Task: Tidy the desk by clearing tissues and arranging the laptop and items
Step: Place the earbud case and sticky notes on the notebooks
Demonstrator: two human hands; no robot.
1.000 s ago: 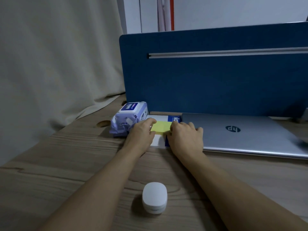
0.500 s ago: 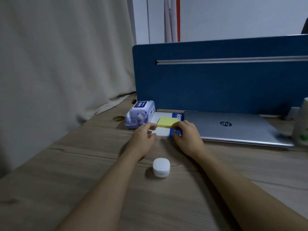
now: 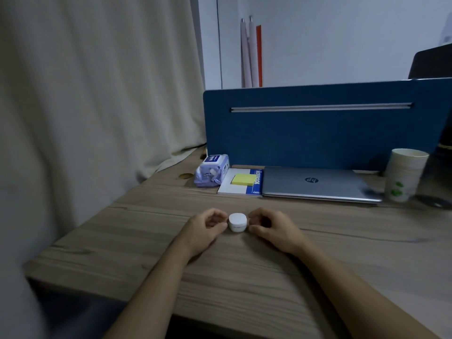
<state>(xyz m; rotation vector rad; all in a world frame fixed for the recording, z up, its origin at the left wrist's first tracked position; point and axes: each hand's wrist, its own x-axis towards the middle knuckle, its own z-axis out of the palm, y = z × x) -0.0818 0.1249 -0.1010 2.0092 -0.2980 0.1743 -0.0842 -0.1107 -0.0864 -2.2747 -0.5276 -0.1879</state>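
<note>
A small white round case (image 3: 237,222) rests on the wooden desk (image 3: 146,241) near its front. My left hand (image 3: 208,226) and my right hand (image 3: 271,227) lie on either side of it, fingers loosely curled, thumb tips at its sides; the case stays on the desk. At the back stand a purple wet-wipes pack (image 3: 212,170), a white and blue notebook (image 3: 254,183) with a yellow sticky-note pad (image 3: 243,179) on it, and a closed silver laptop (image 3: 315,183), side by side in a row.
A blue divider panel (image 3: 318,133) closes off the desk's back. A stack of paper cups (image 3: 403,174) stands right of the laptop, with a dark object (image 3: 437,200) beside it. A beige curtain (image 3: 85,106) hangs along the left edge.
Both hands have left the sticky-note pad and notebook and drawn back toward me to the white case. The view has pulled back and risen, showing more of the desk.
</note>
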